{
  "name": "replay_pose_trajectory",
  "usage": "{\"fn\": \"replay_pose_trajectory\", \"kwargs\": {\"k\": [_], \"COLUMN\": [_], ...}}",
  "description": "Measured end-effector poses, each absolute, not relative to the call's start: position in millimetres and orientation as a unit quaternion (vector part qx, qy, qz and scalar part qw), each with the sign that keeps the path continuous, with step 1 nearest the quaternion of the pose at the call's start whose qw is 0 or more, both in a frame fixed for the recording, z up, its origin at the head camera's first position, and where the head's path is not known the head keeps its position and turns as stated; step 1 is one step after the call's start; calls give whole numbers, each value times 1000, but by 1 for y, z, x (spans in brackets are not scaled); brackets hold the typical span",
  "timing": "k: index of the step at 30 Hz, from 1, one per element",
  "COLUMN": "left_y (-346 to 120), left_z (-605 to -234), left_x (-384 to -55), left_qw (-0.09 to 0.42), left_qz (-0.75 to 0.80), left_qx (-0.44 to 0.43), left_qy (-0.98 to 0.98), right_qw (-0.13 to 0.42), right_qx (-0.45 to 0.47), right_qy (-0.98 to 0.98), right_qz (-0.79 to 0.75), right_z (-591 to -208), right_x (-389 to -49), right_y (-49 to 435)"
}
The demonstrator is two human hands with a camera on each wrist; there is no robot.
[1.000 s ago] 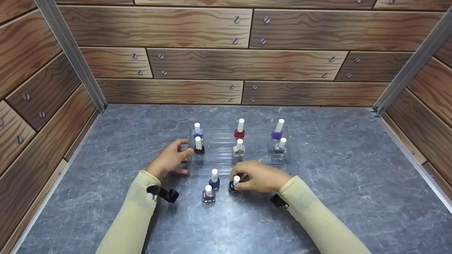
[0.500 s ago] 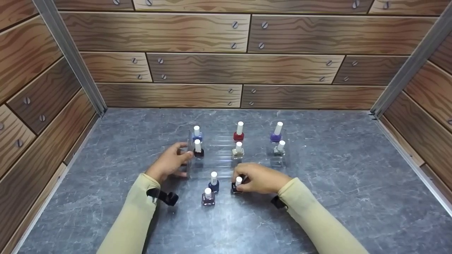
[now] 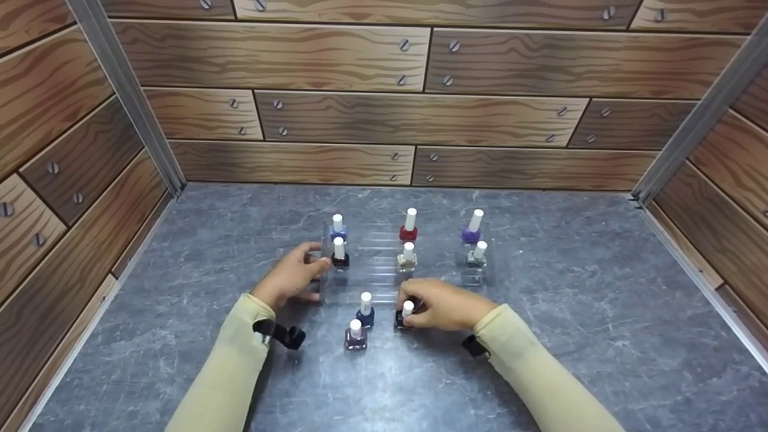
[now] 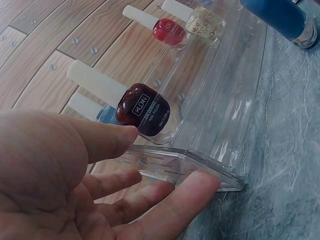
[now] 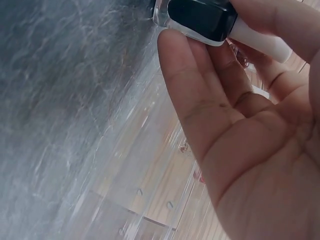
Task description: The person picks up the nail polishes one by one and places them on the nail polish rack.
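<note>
My right hand (image 3: 447,304) pinches a black nail polish bottle (image 3: 401,319) between thumb and fingers, just in front of a clear stepped stand (image 3: 372,277). In the right wrist view the dark glass (image 5: 202,19) lies against the fingertips and its white cap points toward the palm. At the stand's left end is my left hand (image 3: 292,273), fingers spread and fairly straight along the end panel (image 4: 170,157). Its thumb tip lies at the panel's edge, close under a dark red nail polish bottle (image 4: 145,110). A navy bottle (image 3: 365,316) and a plum bottle (image 3: 356,339) stand upright on the table between the hands.
On the stand's back step are blue (image 3: 338,233), red (image 3: 408,233) and purple (image 3: 471,234) nail polish bottles. A gold-flecked bottle (image 3: 407,260) and a silvery one (image 3: 477,259) share the step below with the dark red one. Wood-patterned walls (image 3: 336,114) enclose the grey marbled table.
My right hand has shifted slightly to the right with the black nail polish bottle. The left hand keeps its place at the stand's end. The camera view has tilted a little.
</note>
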State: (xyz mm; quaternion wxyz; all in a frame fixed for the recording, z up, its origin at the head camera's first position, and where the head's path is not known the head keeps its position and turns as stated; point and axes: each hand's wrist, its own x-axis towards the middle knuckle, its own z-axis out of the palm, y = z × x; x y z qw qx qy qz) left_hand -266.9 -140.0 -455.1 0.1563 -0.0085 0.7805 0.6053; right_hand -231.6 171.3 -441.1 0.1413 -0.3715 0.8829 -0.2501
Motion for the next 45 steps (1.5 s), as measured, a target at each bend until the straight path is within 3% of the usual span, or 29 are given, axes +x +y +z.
{"fn": "replay_pose_trajectory", "kwargs": {"k": [25, 45], "left_y": [-141, -137], "left_z": [-456, -455], "left_x": [-267, -266], "left_qw": [163, 156], "left_qz": [619, 620], "left_qx": [-31, -24], "left_qy": [768, 768], "right_qw": [156, 120], "right_qx": [-353, -363], "right_qy": [885, 891], "right_qz": [-262, -243], "right_z": [-441, -441], "right_x": [-231, -235], "right_y": [171, 175]}}
